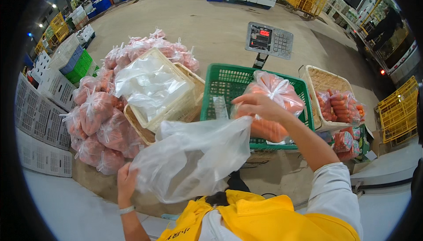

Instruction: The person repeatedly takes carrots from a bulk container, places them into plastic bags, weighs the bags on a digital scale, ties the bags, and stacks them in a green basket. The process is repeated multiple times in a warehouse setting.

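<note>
My left hand (pixel 127 183) grips one edge of a clear plastic bag (pixel 195 158), which spreads out in front of my body and looks empty. My right hand (pixel 259 107) is over the green plastic crate (pixel 211 79), its fingers pointing left. The loose bag's upper right corner reaches just below this hand; I cannot tell if the fingers hold it. Partly behind the hand, a tied clear bag of carrots (pixel 287 97) sits in the crate's right side. Behind the crate stands a scale's display and keypad (pixel 269 40), its digits lit red.
Many filled carrot bags (pixel 96 112) are heaped at left. Flat clear bags (pixel 152 86) lie on a cream crate (pixel 185 109). Another cream crate (pixel 325 76) at right holds bagged carrots (pixel 342 105). Yellow cage trolleys (pixel 398 110) and a person (pixel 385 26) by a truck are farther right.
</note>
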A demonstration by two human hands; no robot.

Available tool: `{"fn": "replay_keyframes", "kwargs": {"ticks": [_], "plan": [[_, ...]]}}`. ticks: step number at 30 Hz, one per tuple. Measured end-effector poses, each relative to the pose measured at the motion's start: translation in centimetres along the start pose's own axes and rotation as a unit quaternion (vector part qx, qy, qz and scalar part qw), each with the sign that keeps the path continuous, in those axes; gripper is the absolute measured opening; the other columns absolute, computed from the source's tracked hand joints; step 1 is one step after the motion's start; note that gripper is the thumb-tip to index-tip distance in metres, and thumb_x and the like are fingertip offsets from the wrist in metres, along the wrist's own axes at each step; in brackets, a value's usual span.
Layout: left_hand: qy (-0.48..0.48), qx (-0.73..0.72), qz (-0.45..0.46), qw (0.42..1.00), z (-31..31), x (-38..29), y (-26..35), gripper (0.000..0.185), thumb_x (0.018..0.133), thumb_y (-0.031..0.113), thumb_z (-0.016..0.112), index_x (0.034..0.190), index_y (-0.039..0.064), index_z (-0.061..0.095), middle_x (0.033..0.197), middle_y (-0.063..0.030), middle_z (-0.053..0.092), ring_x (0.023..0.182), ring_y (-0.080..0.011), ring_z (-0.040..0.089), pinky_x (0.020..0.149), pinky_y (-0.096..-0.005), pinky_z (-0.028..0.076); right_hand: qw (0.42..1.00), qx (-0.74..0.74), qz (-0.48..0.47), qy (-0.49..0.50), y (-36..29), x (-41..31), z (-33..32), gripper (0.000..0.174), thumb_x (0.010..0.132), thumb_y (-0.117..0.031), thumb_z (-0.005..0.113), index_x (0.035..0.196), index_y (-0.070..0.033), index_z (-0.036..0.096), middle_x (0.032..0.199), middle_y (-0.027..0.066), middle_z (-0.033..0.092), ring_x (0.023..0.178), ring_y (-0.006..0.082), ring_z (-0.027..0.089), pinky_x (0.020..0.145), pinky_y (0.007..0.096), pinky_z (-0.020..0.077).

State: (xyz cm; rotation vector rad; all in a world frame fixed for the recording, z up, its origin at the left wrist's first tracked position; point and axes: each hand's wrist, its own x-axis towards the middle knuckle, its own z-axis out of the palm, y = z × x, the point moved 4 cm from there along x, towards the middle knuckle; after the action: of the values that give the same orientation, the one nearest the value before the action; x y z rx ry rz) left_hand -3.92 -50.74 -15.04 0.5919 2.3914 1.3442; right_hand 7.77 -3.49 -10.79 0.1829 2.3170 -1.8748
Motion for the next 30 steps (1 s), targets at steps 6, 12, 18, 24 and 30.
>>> {"fn": "replay_keyframes", "kwargs": {"ticks": [6,12,18,24,30], "plan": [[0.112,-0.562,-0.108,0.812,-3.1,-8.4,-4.5,0.021,0.091,0.028,0.045,0.086,0.01,0.053,0.071,0.0023,0.051,0.064,-0.0102,0.049,0.059,-0.0207,0.041,0.838,-0.537,-0.09,0.042,8.5,0.0,-14.1,0.034,0.067,-0.007,0.061,0.101,-0.007,0.055,0.091,0.0133,0.058,0.093,0.0313,0.054,0.08,0.0381,0.0437],[0.353,-0.455,-0.132,0.807,-1.8,-16.4,-1.5,0.019,0.09,0.027,0.047,0.076,0.014,0.051,0.067,0.0038,0.047,0.059,-0.0075,0.046,0.052,-0.0215,0.04,0.849,-0.501,-0.162,-0.048,11.2,1.5,-16.1,0.024,0.068,-0.012,0.062,0.086,-0.006,0.047,0.077,0.0135,0.053,0.079,0.0324,0.053,0.068,0.0418,0.0424],[0.427,-0.408,-0.258,0.764,4.9,-16.1,-0.3,0.02,0.089,0.027,0.05,0.089,0.008,0.056,0.082,0.0021,0.054,0.076,-0.0093,0.051,0.068,-0.0253,0.045,0.832,-0.523,-0.179,-0.048,11.2,2.6,-15.7,0.02,0.069,-0.014,0.056,0.085,-0.006,0.046,0.071,0.0146,0.053,0.068,0.0344,0.055,0.059,0.0424,0.0432],[0.377,-0.356,-0.296,0.802,8.0,-16.3,-1.9,0.026,0.089,0.028,0.051,0.1,0.004,0.056,0.094,-0.0011,0.058,0.087,-0.0109,0.054,0.077,-0.0271,0.046,0.859,-0.49,-0.073,-0.13,11.7,3.7,-16.3,0.023,0.067,-0.019,0.058,0.083,-0.005,0.047,0.068,0.0151,0.056,0.063,0.0366,0.056,0.055,0.043,0.0433],[0.405,-0.291,-0.326,0.803,11.0,-15.2,-1.0,0.023,0.089,0.027,0.052,0.096,0.005,0.056,0.09,-0.0002,0.055,0.086,-0.0108,0.053,0.076,-0.0277,0.046,0.922,-0.381,-0.041,-0.063,12.7,2.9,-16.4,0.017,0.069,-0.012,0.054,0.084,-0.005,0.048,0.067,0.0132,0.052,0.063,0.029,0.055,0.057,0.0372,0.0427]]}}
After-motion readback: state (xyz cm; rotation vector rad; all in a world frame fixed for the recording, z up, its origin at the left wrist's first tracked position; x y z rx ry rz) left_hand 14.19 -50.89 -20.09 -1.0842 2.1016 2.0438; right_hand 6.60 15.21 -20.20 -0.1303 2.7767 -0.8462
